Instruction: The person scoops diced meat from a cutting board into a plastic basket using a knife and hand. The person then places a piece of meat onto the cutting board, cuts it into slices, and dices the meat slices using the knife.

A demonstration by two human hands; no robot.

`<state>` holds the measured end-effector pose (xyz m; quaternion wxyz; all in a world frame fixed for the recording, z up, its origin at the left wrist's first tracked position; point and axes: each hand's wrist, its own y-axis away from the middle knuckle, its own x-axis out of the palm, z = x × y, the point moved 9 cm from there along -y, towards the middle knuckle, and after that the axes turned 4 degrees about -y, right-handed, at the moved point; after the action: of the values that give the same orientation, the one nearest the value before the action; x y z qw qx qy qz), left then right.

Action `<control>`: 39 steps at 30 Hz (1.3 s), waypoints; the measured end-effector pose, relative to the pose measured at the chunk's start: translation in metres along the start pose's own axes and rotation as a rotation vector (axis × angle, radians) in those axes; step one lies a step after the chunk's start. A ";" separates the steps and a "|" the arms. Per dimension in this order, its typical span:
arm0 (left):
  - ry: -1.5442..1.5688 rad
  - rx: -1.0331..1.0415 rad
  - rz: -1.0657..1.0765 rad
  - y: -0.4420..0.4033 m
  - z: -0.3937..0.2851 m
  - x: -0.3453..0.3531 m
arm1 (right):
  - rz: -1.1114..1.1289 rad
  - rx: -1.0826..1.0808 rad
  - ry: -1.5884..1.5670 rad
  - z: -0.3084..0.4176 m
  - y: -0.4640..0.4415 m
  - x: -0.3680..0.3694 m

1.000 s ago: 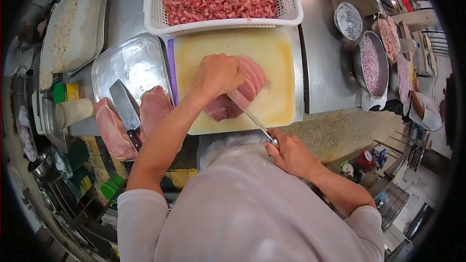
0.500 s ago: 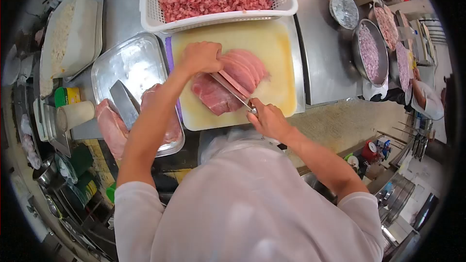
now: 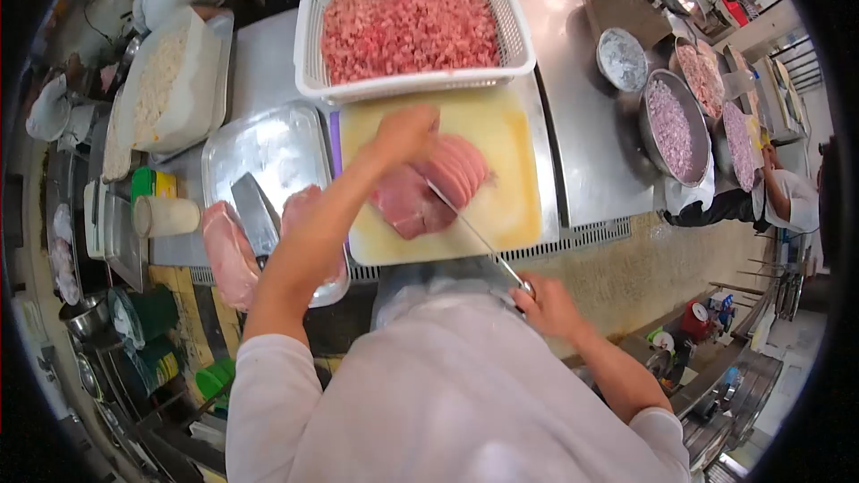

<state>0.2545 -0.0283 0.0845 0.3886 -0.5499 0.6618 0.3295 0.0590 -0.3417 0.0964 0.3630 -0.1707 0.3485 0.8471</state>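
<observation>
Right hand (image 3: 548, 307) fingers wrapped tight round knife (image 3: 477, 237), off near-right corner of board (image 3: 514, 206); meat (image 3: 412, 204) lies far-left, long axis diagonal. Left hand (image 3: 407, 135) nearer, curled; grip blurred, can't tell.

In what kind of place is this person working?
It looks like a commercial kitchen or meat-preparation room: a perforated white basket of diced raw meat, a steel worktable, and a partly sliced piece of meat on a cutting board.
</observation>
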 end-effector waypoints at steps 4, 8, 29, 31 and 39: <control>0.102 0.070 -0.185 -0.001 -0.050 -0.076 | 0.039 0.120 -0.042 0.048 -0.016 -0.008; -0.042 0.010 -0.077 0.015 -0.054 -0.062 | 0.071 0.070 -0.056 0.062 -0.032 -0.004; -0.129 -0.185 0.198 0.018 0.043 0.004 | 0.060 -0.115 0.108 0.064 -0.133 0.044; -0.051 -0.059 0.470 0.023 0.034 0.014 | 0.047 -0.121 0.131 0.063 -0.126 0.045; -0.352 0.163 0.388 0.019 0.006 0.026 | -0.041 -0.169 0.127 -0.001 -0.040 0.022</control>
<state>0.2344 -0.0317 0.0588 0.4703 -0.3137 0.7014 0.4341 0.0732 -0.3117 0.0657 0.3415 -0.2613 0.2946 0.8534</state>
